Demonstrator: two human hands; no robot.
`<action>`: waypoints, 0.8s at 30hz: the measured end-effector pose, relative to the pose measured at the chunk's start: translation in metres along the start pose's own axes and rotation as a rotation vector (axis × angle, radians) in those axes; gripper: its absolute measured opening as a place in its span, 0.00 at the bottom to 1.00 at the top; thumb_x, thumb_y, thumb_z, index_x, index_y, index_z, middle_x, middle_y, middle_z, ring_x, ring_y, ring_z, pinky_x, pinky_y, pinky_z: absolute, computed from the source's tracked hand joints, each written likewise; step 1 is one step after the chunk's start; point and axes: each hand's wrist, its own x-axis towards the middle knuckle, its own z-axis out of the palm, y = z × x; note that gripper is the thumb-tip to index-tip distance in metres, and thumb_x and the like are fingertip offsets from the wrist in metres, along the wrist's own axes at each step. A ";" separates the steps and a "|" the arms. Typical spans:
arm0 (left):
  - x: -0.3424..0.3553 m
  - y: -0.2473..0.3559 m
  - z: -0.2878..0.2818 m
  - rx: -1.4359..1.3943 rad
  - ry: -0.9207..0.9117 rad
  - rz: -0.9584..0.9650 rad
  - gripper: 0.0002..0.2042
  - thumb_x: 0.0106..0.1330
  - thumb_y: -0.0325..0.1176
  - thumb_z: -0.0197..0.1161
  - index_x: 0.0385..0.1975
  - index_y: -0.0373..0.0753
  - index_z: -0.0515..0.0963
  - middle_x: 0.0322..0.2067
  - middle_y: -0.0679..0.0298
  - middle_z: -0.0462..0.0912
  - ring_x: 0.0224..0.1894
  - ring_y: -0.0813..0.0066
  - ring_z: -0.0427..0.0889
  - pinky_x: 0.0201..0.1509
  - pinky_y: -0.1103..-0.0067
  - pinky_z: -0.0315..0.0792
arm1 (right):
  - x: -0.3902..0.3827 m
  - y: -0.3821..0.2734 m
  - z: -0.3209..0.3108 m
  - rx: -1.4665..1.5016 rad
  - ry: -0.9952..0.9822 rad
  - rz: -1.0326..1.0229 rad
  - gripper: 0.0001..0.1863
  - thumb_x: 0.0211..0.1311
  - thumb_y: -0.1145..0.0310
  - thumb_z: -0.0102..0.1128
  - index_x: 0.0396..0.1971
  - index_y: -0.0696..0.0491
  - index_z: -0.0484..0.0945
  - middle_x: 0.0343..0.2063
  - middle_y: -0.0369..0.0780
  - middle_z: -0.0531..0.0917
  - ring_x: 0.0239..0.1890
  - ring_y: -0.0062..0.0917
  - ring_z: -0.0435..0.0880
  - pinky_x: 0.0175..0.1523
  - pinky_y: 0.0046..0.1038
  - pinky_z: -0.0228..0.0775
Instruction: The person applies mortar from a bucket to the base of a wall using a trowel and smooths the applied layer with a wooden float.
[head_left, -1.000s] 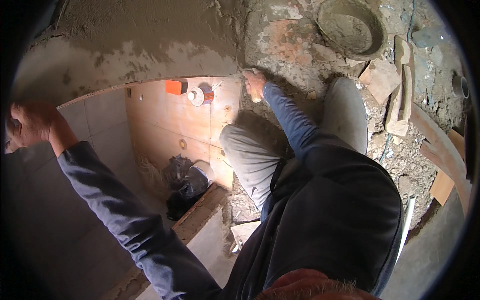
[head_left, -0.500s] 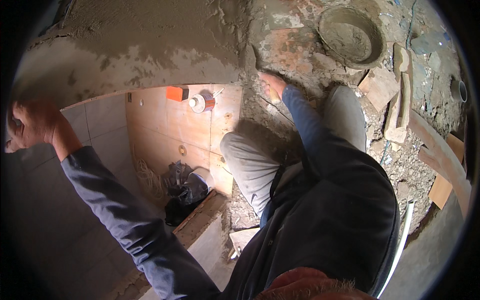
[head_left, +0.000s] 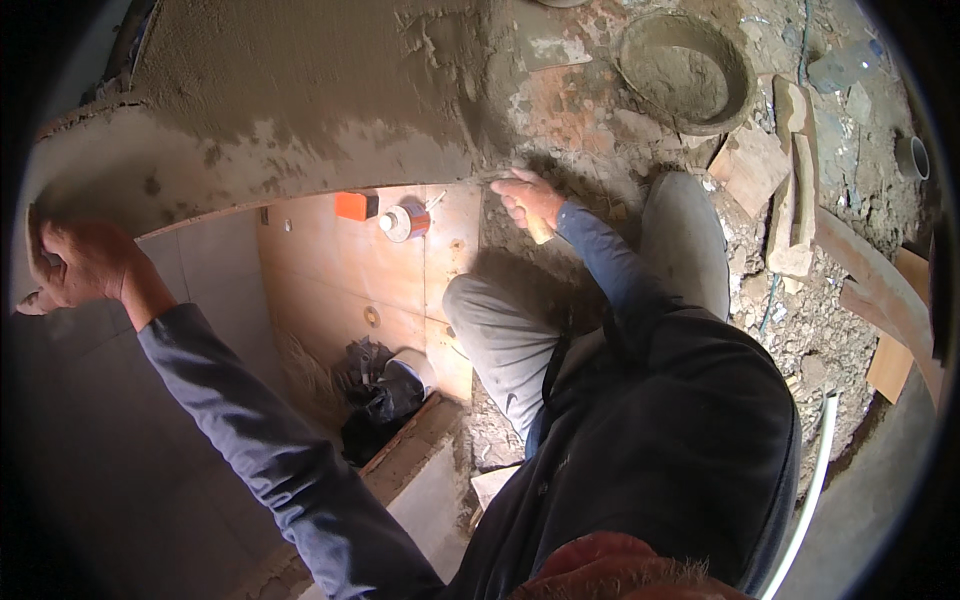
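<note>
My right hand [head_left: 530,198] is closed round the pale wooden handle of a trowel [head_left: 538,228]. The trowel's blade is seen edge-on and is mostly hidden, close to the right end of a light panel [head_left: 300,165]. Wet grey mortar [head_left: 290,60] covers the surface behind this panel and smears over its upper part. At the panel's far left end is my left hand [head_left: 85,265], its fingers bent. What those fingers grip is lost in the dark rim of the picture.
A round tub of mortar [head_left: 690,80] stands at the back right, beside broken boards [head_left: 790,180] and rubble. Below the panel, a recess with wood-coloured tiles [head_left: 345,265] holds an orange box [head_left: 352,206], a can [head_left: 405,222] and a black bag [head_left: 385,395]. A white pipe [head_left: 815,490] lies lower right.
My right hand has moved slightly toward me and turned the trowel, so its blade no longer points away along the mortar. The left hand stays at the panel's end. The view has shifted slightly.
</note>
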 end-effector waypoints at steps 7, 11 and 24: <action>0.014 -0.008 -0.009 0.143 -0.158 0.273 0.08 0.66 0.26 0.59 0.37 0.32 0.83 0.69 0.50 0.44 0.51 0.70 0.75 0.53 0.75 0.74 | 0.105 -0.037 -0.008 0.436 -0.115 -0.128 0.14 0.65 0.61 0.62 0.24 0.46 0.67 0.18 0.30 0.70 0.15 0.16 0.68 0.20 0.20 0.62; -0.012 0.018 -0.005 0.034 -0.093 0.091 0.09 0.66 0.27 0.58 0.39 0.35 0.84 0.68 0.46 0.46 0.53 0.66 0.73 0.57 0.70 0.71 | 0.119 -0.057 0.013 0.384 -0.074 -0.189 0.10 0.64 0.65 0.62 0.32 0.48 0.68 0.21 0.33 0.72 0.16 0.19 0.70 0.19 0.24 0.66; -0.025 0.055 0.018 0.123 0.052 0.080 0.08 0.61 0.26 0.61 0.35 0.42 0.87 0.67 0.42 0.50 0.50 0.58 0.79 0.54 0.73 0.76 | -0.052 -0.052 0.033 -0.397 -0.052 -0.248 0.23 0.69 0.61 0.57 0.56 0.58 0.65 0.23 0.36 0.74 0.18 0.20 0.73 0.19 0.25 0.69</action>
